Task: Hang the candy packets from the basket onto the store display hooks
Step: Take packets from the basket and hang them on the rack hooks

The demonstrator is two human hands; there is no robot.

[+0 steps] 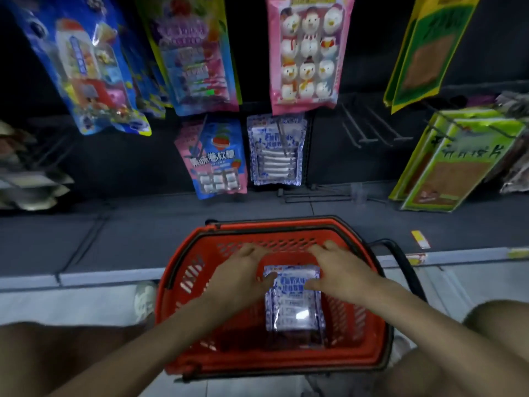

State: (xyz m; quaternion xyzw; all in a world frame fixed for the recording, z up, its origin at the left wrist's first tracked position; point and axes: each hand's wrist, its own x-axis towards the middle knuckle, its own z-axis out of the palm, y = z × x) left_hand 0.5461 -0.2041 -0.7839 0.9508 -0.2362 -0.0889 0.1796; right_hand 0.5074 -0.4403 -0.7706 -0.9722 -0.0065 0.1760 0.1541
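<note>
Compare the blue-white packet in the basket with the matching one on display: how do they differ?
The basket packet lies in the red basket; the display packet hangs from a hook. The left hand and right hand hold the basket packet; nothing touches the display packet. Both share the blue-white print.

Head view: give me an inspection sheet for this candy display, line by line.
Surface: grey bottom shelf, behind the basket.
Job's things: red basket holds blue-white packets; matching packet hung; bare hooks right of it.
Clutter: yellow tag on shelf.
Hands: left hand and right hand pinch the packets' top.
Cables: nothing seen.
Surroundings: more hung candy, pink bag, green bags.
</note>
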